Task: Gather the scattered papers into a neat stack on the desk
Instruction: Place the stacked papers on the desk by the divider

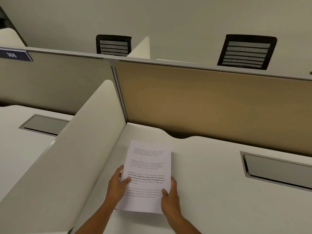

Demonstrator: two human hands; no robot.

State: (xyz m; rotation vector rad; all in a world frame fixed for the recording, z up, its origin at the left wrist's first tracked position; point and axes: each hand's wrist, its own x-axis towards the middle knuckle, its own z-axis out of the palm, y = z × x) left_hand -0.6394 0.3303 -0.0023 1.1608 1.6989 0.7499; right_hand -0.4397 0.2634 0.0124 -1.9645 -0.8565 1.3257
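Two hands — left hand (118,184); right hand (169,196) — flanking papers (148,168)

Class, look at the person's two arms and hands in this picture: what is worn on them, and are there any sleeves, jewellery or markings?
Both forearms are bare with no sleeves in view. The left hand and right hand wear no gloves, and no rings, watch, bracelets or markings show on the fingers or wrists.

White printed papers (148,174) form one squared stack, lengthwise on the pale desk (211,183).
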